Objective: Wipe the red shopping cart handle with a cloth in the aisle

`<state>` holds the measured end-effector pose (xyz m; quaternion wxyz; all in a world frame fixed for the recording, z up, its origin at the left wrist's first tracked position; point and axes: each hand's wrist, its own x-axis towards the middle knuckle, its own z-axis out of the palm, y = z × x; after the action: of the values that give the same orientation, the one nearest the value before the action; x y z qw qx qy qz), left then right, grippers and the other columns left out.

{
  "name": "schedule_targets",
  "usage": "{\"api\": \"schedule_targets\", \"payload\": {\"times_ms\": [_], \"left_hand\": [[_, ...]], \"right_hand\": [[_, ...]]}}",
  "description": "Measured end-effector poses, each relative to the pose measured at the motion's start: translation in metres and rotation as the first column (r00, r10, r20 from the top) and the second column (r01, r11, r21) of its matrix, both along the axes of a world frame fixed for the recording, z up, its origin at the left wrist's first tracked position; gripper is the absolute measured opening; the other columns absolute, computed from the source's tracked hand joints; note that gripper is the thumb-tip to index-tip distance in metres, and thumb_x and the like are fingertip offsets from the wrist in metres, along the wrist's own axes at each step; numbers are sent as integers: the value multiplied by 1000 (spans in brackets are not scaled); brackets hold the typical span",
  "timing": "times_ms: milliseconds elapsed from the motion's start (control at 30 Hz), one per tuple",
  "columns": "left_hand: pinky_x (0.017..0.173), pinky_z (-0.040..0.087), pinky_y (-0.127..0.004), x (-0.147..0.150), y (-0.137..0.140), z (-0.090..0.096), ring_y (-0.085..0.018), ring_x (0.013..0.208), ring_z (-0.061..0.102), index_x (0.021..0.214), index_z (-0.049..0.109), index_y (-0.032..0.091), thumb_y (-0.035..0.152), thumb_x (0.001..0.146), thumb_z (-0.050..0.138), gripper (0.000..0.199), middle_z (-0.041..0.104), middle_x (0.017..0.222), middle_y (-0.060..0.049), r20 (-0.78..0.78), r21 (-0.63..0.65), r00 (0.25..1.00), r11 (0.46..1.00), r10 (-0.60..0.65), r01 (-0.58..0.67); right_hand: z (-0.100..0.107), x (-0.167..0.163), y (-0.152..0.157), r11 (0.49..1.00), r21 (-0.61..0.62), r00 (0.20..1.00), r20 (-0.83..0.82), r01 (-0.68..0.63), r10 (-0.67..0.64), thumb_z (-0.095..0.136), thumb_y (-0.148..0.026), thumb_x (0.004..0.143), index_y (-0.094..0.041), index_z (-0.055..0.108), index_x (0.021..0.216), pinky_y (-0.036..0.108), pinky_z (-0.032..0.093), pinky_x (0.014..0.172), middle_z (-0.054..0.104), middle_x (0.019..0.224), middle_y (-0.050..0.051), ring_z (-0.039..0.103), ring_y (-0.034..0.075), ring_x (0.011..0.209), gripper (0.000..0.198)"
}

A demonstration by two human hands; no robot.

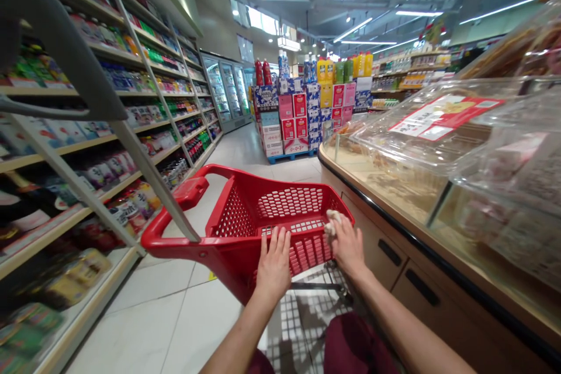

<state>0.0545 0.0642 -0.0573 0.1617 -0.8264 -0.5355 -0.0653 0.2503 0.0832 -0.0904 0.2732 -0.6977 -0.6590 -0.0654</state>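
Observation:
A red plastic shopping cart (239, 204) stands in front of me, its lattice basket turned sideways. My left hand (275, 260) lies on the near rim of the basket with the fingers stretched out. At the basket's right end, my right hand (348, 245) has its fingers curled around a small, lumpy off-white thing (333, 222). It looks like crumpled tissue or cloth, but I cannot tell which. The inside of the basket shows only in part.
Drink shelves (144, 64) line the left side. A grey handle on a metal bar (149, 181) crosses the near left. On the right is a counter (377, 198) with clear food boxes (421, 128). Stacked cartons (293, 117) stand ahead on the tiled floor (175, 310).

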Motion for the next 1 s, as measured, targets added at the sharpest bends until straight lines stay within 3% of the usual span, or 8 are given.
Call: {"api": "schedule_targets", "payload": {"times_ms": [100, 267, 467, 667, 733, 867, 933, 1000], "left_hand": [[107, 7, -49, 2, 0, 0, -26, 132, 9, 133, 24, 10, 26, 74, 39, 63, 22, 142, -9, 12, -6, 1000, 1000, 10, -10], [107, 7, -49, 1, 0, 2, -26, 132, 8, 133, 22, 10, 29, 75, 39, 64, 22, 142, -10, -9, -10, 1000, 1000, 15, -15], [106, 7, -48, 2, 0, 2, -27, 131, 9, 133, 23, 10, 28, 75, 39, 63, 22, 142, -9, -19, -10, 1000, 1000, 25, -25], [106, 7, -49, 1, 0, 1, -27, 132, 9, 133, 24, 9, 30, 76, 37, 62, 23, 142, -10, -12, -3, 1000, 1000, 15, -15], [107, 7, -48, 0, 0, -1, -26, 132, 9, 133, 23, 10, 29, 75, 38, 63, 22, 142, -10, -21, 7, 1000, 1000, 8, -8], [106, 8, -48, 1, -2, -3, -26, 132, 9, 133, 22, 9, 27, 74, 40, 65, 21, 142, -10, -33, 37, 999, 999, 14, -13], [106, 9, -48, 2, -2, -3, -27, 131, 9, 133, 23, 10, 27, 74, 40, 65, 21, 142, -10, -32, 46, 999, 999, 19, -17], [106, 9, -48, 2, -2, -3, -27, 131, 9, 133, 23, 10, 27, 74, 39, 64, 22, 142, -10, -30, 50, 999, 999, 18, -16]], "right_hand": [[-1, 1, 0, 995, -14, 995, -24, 99, -99, 34, -10, 76, -10, 44, 124, 53, 22, 97, 30, 138, 14, 22, 28, 127, 49], [-3, -35, -11, 956, 99, 957, 128, -275, 262, 40, -14, 76, -13, 44, 125, 46, 16, 103, 29, 139, 9, 15, 24, 130, 48], [1, -11, -5, 995, 13, 995, -3, 100, -100, 34, -12, 78, -13, 43, 125, 49, 21, 99, 30, 138, 11, 22, 24, 128, 48], [-1, -53, -15, 947, 79, 946, 121, -312, 302, 41, -18, 77, -16, 44, 125, 45, 13, 104, 27, 140, 7, 13, 23, 131, 48], [1, -42, -12, 967, 50, 964, 103, -251, 245, 38, -16, 78, -16, 42, 126, 47, 13, 103, 27, 140, 8, 17, 22, 130, 49], [3, -15, -4, 996, -21, 996, 3, 91, -91, 34, -11, 77, -13, 41, 127, 50, 18, 100, 28, 139, 11, 21, 24, 128, 50], [3, -22, -6, 1000, 8, 999, 35, 15, -16, 36, -14, 77, -12, 43, 125, 48, 17, 102, 27, 140, 11, 16, 25, 130, 49], [3, -34, -10, 980, 43, 976, 110, -192, 187, 39, -17, 77, -13, 44, 124, 45, 14, 103, 27, 140, 9, 13, 23, 131, 47]]}}
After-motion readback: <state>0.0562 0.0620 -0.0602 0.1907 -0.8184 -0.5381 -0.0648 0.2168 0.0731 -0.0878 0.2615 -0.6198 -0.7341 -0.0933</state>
